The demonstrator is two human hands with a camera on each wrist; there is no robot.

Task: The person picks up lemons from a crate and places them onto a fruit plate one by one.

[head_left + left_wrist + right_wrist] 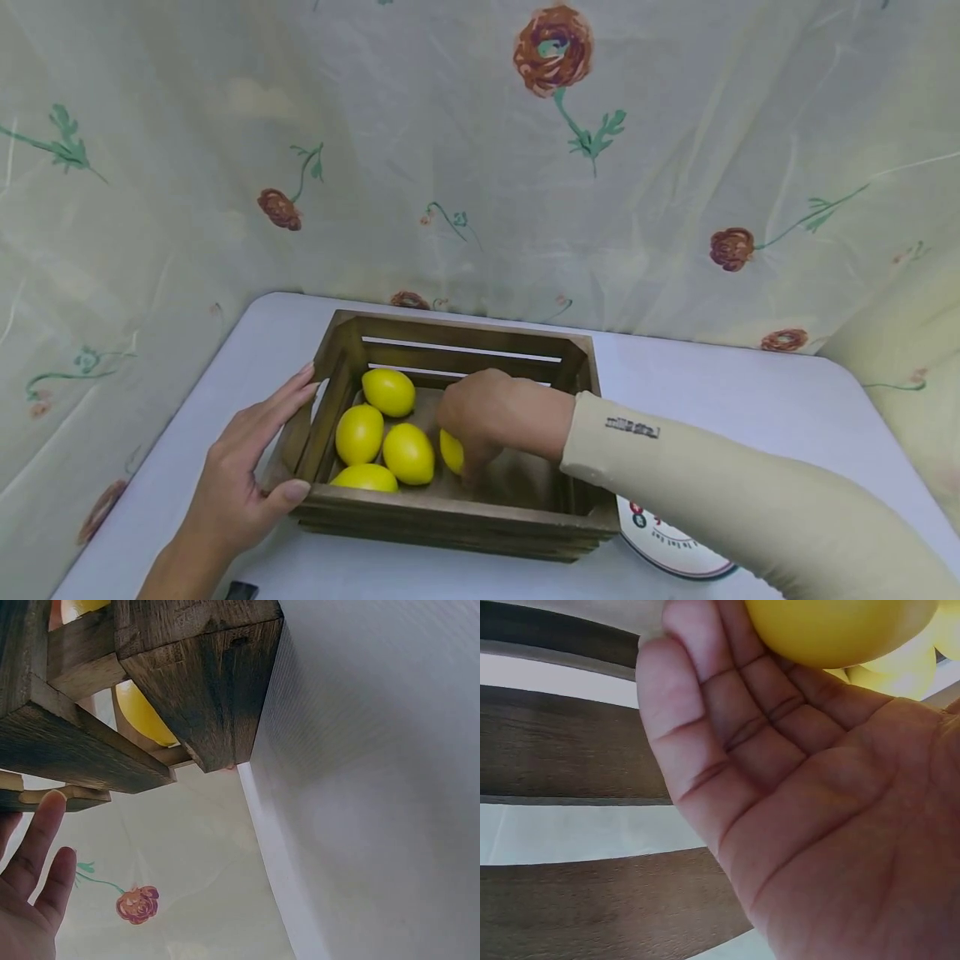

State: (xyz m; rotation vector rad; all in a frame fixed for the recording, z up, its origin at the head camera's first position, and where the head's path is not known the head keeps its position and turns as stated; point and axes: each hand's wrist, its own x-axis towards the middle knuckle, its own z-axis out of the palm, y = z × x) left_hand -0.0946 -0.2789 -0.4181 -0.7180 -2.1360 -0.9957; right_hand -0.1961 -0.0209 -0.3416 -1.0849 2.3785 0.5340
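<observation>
A brown slatted wooden crate [457, 521] stands on the white table with several yellow lemons [408, 454] gathered in its left half. My right hand [480, 421] reaches down into the crate with curled fingers around another lemon [840, 630], partly covered by the hand in the head view. At the crate's left end is my left hand [243, 467], its fingers extended along the side and its thumb at the front corner. Through the slats [82, 746] in the left wrist view, parts of yellow lemons [142, 712] show.
A round white object with printed marks and a dark rim [675, 554] lies right of the crate, partly under my right sleeve [712, 467]. A small black item [242, 591] is at the bottom edge. Flower-patterned curtain [450, 167] surrounds the table [720, 375].
</observation>
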